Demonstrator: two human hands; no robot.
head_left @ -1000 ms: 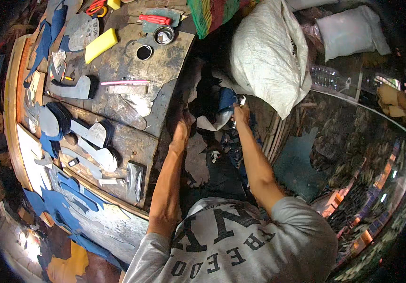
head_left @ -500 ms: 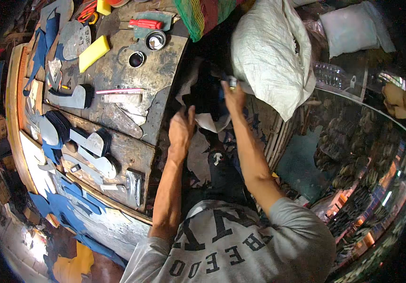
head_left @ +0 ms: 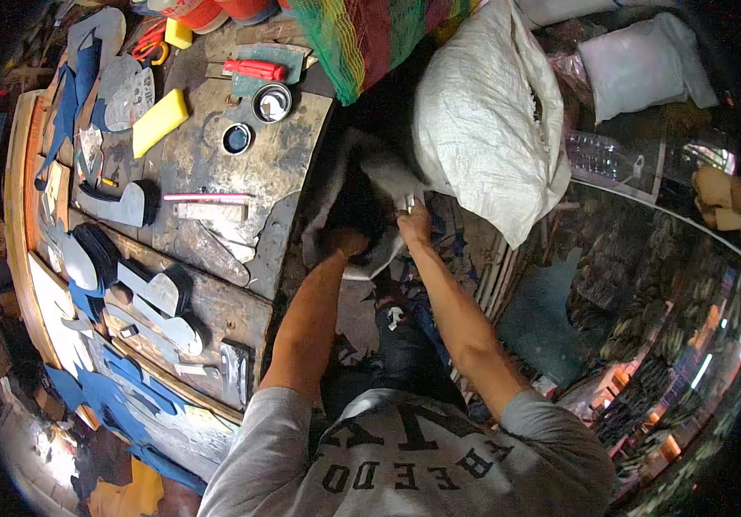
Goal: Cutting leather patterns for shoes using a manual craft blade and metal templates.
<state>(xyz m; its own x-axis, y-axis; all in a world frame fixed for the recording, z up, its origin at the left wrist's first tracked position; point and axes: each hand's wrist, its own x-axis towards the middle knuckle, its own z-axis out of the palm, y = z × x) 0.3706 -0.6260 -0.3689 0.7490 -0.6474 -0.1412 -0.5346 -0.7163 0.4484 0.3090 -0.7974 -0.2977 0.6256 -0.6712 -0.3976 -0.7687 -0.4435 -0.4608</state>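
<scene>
Left hand [head_left: 349,243] reaching into the mouth of a sack [head_left: 393,175], which lies between bench [head_left: 288,138] and white bag [head_left: 482,129]; its fingers are lost in shadow, so its grip cannot be told. Right hand [head_left: 415,226], curled, apparently about a shiny piece [head_left: 410,203], at the right rim. Good practice would hold the mouth wide and the piece clear of the wall. The sack appears greyish, slack, dark inside.

A grey short-sleeved T-shirt [head_left: 439,457] with large black lettering [head_left: 418,428] is worn with dark trousers [head_left: 413,358].
</scene>
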